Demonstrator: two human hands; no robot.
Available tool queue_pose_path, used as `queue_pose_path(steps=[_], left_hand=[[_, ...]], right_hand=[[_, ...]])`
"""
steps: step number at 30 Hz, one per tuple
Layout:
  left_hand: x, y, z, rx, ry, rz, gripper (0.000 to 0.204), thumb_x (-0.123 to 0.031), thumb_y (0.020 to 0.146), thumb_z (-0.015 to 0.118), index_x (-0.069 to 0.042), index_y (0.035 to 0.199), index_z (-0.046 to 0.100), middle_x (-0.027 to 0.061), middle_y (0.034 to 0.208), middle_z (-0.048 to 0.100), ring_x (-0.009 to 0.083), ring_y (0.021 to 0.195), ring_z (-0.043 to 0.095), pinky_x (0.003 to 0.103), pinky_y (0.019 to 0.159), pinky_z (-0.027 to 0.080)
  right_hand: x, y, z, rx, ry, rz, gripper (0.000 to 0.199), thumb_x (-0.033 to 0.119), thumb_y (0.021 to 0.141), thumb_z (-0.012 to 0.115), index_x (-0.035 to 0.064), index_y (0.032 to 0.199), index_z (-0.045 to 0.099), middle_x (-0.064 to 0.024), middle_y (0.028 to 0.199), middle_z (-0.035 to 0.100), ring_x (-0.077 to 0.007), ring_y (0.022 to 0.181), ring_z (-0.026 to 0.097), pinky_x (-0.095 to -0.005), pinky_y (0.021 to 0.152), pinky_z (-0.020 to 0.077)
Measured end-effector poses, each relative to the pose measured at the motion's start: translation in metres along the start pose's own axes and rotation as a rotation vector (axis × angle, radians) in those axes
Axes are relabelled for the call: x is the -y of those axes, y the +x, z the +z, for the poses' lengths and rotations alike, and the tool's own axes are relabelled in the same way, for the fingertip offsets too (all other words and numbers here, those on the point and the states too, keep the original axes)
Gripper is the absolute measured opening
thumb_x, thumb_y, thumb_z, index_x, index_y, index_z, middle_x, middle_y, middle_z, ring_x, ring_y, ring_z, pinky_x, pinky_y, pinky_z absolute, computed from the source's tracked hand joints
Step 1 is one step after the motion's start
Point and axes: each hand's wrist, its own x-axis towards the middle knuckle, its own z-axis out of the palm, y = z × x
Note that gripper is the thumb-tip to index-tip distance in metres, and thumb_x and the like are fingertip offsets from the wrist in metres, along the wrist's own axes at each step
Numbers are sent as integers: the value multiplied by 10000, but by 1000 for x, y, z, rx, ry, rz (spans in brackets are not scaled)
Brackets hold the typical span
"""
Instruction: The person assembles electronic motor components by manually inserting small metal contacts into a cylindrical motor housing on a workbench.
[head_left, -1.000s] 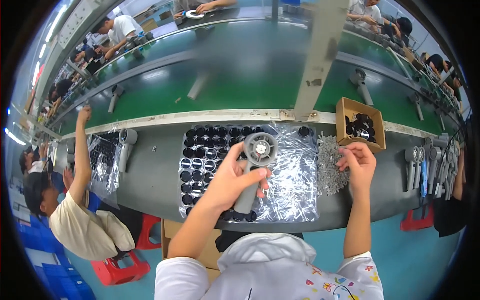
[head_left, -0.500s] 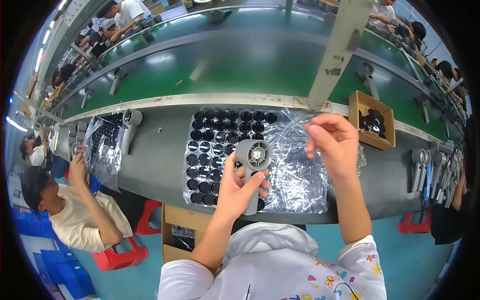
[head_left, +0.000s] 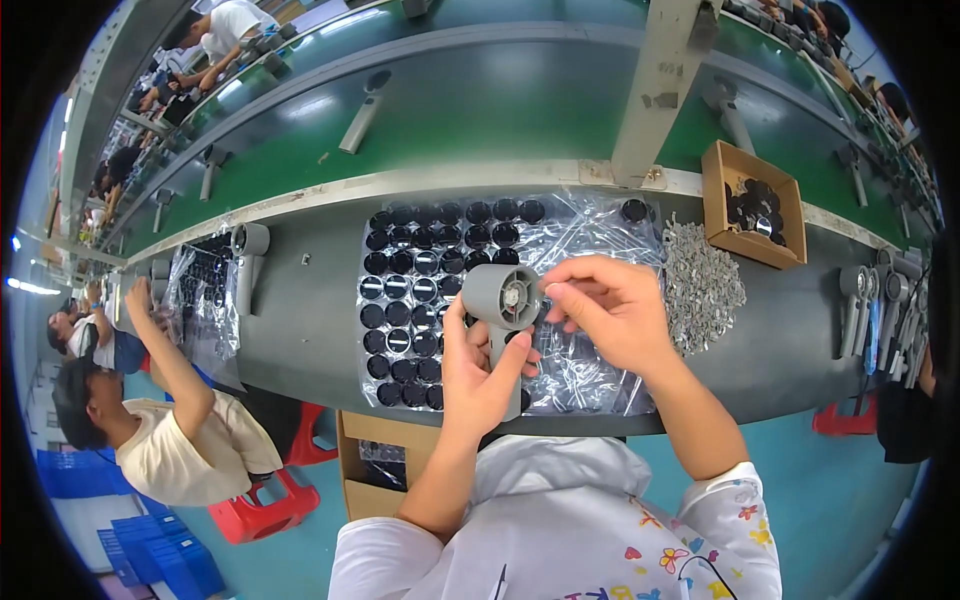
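Observation:
A grey handheld fan [head_left: 484, 295] sits in my left hand [head_left: 474, 385], its fingers wrapped round the handle. The round head is tilted so that its open side, with spokes and a pale hub, faces right. Beside that opening, my right hand [head_left: 622, 312] has thumb and fingertips pinched together. Anything between those fingertips is too small to make out. Under both hands lies a clear plastic sheet [head_left: 600, 385], with rows of round black caps [head_left: 397, 288] on its left part. One lone black cap [head_left: 634, 210] rests at its far right corner.
Right of the sheet is a heap of small metallic pieces [head_left: 703, 285]. Behind it stands a cardboard box [head_left: 788, 252] of black parts. Several grey fans [head_left: 850, 310] lie at far right. An upright post [head_left: 655, 100] rises before the green conveyor [head_left: 450, 120]. A co-worker [head_left: 185, 450] sits left.
My right hand has come down and left to the fan head, uncovering the metallic heap. The fan head has turned to face right. Another fan has appeared on the conveyor.

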Motion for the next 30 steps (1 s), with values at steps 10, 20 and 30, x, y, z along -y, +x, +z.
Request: queue_pose_path(steps=[10,20,30], left_hand=[[3,1,1,-20,-25,51,675,28,964,611,3,1515,222,195,1118,660,189,805,694,305,655,612],[5,-1,-2,-28,1,33,666,29,965,609,16,1509,224,182,1100,656,169,810,688,303,661,616],[9,0,-4,13,87,39,696,47,968,596,34,1529,184,196,1164,661,168,869,702,284,699,607]], right_hand=[[-7,-5,17,-3,-296,-267,180,-11,836,773,50,1004,801,-74,967,691,-120,753,655,-257,608,509],[-12,-5,21,25,-315,-272,194,-5,816,781,43,1003,804,-60,879,678,-143,724,649,-273,616,503],[-6,-8,19,16,-478,-396,205,-37,797,746,28,988,788,-63,865,660,-161,647,647,-271,554,508]])
